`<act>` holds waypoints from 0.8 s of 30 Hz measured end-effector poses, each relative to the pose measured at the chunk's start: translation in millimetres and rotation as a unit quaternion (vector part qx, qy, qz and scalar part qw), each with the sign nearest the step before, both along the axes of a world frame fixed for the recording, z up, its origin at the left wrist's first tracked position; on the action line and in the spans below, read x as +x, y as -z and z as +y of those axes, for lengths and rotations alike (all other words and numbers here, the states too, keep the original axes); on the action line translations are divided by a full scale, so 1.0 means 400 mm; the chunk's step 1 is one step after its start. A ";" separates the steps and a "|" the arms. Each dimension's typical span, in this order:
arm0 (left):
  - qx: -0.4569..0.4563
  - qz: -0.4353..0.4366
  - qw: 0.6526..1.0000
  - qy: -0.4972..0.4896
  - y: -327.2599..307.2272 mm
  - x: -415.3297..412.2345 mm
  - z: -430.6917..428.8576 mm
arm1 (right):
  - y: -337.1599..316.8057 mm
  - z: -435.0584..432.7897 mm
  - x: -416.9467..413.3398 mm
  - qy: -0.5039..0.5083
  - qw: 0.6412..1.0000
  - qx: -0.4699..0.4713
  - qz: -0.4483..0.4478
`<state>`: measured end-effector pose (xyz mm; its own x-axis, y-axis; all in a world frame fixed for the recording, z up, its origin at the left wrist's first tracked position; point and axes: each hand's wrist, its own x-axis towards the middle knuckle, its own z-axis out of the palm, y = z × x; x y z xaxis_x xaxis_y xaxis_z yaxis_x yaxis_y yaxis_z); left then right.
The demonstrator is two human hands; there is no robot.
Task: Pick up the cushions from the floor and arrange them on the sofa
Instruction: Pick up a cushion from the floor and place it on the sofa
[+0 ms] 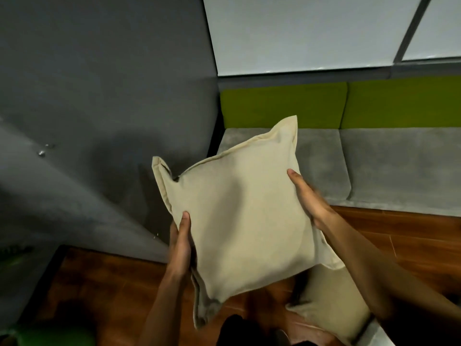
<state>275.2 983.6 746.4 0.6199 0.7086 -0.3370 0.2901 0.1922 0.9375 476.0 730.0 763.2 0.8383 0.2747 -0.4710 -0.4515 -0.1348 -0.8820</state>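
Far and to the right runs the built-in sofa [389,166], its grey fabric seat pads bare and its lime-green back pads [282,106] standing against the wall under a white panel. A dark grey wall [99,83] fills the left of the scene, and reddish-brown wooden floorboards [399,233] lie near. In the middle, lifted clear of the floor and tilted, is a square beige fabric cushion with a flanged edge [244,221], its far corner overlapping the sofa's left seat pad in view without resting on it. A second beige cushion [331,303] lies on the floor near and to the right, partly under the right forearm. The left hand [180,243] clasps the held cushion's near-left edge, thumb on top; the right hand [309,196] presses its right side, fingers lying along the fabric. No cushion shows on the sofa, so the task looks barely begun: this one needs placing, and at least the floor one remains.
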 end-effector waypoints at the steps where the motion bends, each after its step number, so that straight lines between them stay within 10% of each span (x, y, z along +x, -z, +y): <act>1: 0.005 0.000 1.000 0.005 -0.009 0.043 0.016 | 0.008 0.020 0.039 0.004 1.000 -0.006 0.009; 7: -0.072 -0.002 0.996 0.046 0.035 0.326 0.190 | 0.066 0.154 0.264 0.058 0.998 -0.003 0.008; 24: 0.065 0.056 0.984 0.156 0.245 1.112 0.593 | 0.238 0.413 0.828 0.101 0.992 -0.051 0.064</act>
